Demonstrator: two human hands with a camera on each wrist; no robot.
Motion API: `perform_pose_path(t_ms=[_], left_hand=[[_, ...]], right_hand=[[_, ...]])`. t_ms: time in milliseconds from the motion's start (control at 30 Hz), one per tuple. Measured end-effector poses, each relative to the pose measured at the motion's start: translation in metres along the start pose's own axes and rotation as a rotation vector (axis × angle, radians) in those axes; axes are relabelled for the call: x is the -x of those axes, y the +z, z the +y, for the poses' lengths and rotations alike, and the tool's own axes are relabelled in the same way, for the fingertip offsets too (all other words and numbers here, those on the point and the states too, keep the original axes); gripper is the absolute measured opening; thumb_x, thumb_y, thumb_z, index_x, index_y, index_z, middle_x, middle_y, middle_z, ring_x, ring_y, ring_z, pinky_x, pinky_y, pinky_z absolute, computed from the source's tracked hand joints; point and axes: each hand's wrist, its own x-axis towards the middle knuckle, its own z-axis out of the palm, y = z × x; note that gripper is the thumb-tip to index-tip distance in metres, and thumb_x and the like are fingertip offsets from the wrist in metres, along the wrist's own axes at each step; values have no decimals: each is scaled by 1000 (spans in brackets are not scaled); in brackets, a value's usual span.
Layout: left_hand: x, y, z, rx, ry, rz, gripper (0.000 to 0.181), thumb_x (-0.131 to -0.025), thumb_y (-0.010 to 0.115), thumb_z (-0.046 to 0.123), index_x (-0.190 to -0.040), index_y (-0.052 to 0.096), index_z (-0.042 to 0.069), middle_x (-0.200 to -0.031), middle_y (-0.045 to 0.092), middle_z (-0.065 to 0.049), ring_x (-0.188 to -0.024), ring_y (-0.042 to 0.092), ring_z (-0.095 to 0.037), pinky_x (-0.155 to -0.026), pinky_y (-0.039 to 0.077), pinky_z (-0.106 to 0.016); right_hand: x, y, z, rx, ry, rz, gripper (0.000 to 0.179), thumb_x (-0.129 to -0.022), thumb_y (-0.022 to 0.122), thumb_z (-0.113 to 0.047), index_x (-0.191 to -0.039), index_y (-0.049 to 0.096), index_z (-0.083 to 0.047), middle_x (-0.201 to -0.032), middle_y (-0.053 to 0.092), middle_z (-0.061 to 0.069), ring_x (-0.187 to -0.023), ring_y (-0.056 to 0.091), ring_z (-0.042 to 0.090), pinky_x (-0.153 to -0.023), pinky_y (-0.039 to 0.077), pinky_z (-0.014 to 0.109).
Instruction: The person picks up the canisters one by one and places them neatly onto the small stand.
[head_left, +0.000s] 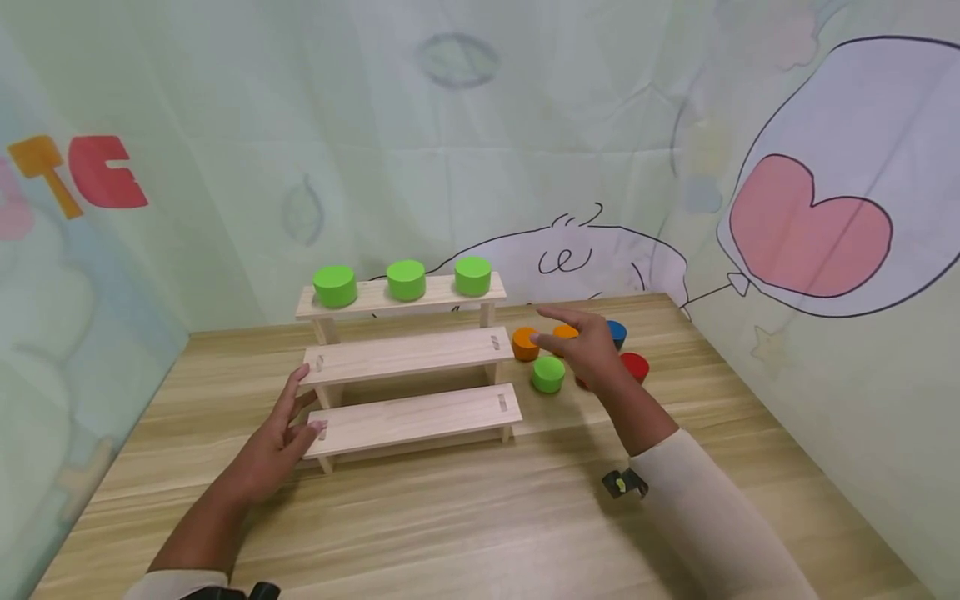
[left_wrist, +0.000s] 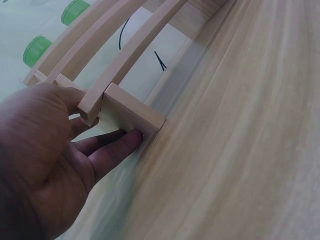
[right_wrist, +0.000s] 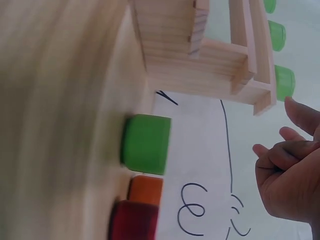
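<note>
A three-tier wooden step shelf (head_left: pixel 408 357) stands on the table. Along its top tier sit three green round blocks, the left one (head_left: pixel 335 287), the middle one (head_left: pixel 407 281) and the right one (head_left: pixel 473 277). My left hand (head_left: pixel 270 454) grips the shelf's left end, thumb on the lowest tier and fingers around the side, as the left wrist view also shows. To the right of the shelf, my right hand (head_left: pixel 588 346) hangs in the air with fingers apart and nothing in it. Below it on the table are a green block (head_left: pixel 549 376) and an orange block (head_left: pixel 524 345).
Partly behind the right hand lie another orange block (head_left: pixel 565 332), a blue block (head_left: pixel 618 333) and a red block (head_left: pixel 637 367). A printed curtain (head_left: pixel 360 167) hangs behind and on both sides of the wooden table (head_left: pixel 450 517).
</note>
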Motion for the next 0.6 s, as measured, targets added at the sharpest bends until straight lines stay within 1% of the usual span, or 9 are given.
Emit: perform_pose_path(t_ms=[67,100,133,200,233,300,433,500,600], left_hand=[[0,0,1,-4,-8,1,89,-117,53,19,-175,-12,35,-172,26,-41,-146,49,-65,-98,56,-25],[1,0,1,-2,-10,-1,89,-117,53,19,-175,-12,36,-172,26,-41,-146,48,-65,-98,56,-24],[1,0,1,1,-10,-3,90,-117,53,19,-175,-12,36,-172,26,-40,-147,47,-66,-97,55,-22],[0,0,1,14,-5,-4,90,-117,53,18,-175,-12,35,-172,25,-40,-148,44,-66,-96,52,-16],[0,0,1,18,-2,-4,90,-117,53,18,-175,-12,35,-172,25,-40,-149,43,-67,-95,50,-13],[1,0,2,27,-2,-7,90,-117,53,18,-175,-13,35,-172,25,-41,-149,43,-67,-94,48,-10],[2,0,2,23,-8,-7,90,-117,53,19,-175,-13,36,-172,25,-41,-149,42,-68,-94,47,-10],[2,0,3,18,-7,-9,89,-117,53,20,-175,-13,36,-172,24,-41,-149,43,-68,-94,47,-10],[2,-1,4,19,1,-7,88,-117,52,20,-175,-13,35,-172,24,-41,-147,45,-67,-94,48,-10]], right_hand=[[1,1,4,-25,30,-14,56,-97,86,-25,-150,69,-25,-166,56,7,-143,59,35,-112,57,47],[1,2,7,-39,41,-19,55,-97,86,-23,-149,70,-23,-166,56,7,-150,52,34,-120,50,50],[1,3,9,-57,51,-25,55,-96,86,-20,-149,70,-22,-166,56,7,-161,41,32,-127,42,54],[2,4,14,-86,49,-38,56,-96,86,-17,-149,70,-19,-167,56,9,-162,39,34,-129,39,56],[1,4,16,-91,46,-40,56,-95,87,-17,-148,70,-18,-166,56,10,-164,37,34,-131,36,57],[2,5,20,-92,40,-47,56,-95,88,-17,-148,70,-17,-166,57,11,-163,39,36,-131,34,59],[3,5,26,-79,55,-52,55,-95,88,-19,-147,71,-17,-164,59,10,-163,39,37,-132,30,62],[3,5,28,-70,62,-57,54,-95,87,-19,-147,71,-16,-162,60,12,-162,39,37,-133,27,63],[4,5,31,-68,68,-63,54,-96,85,-17,-148,70,-13,-160,61,17,-162,39,39,-133,26,64]])
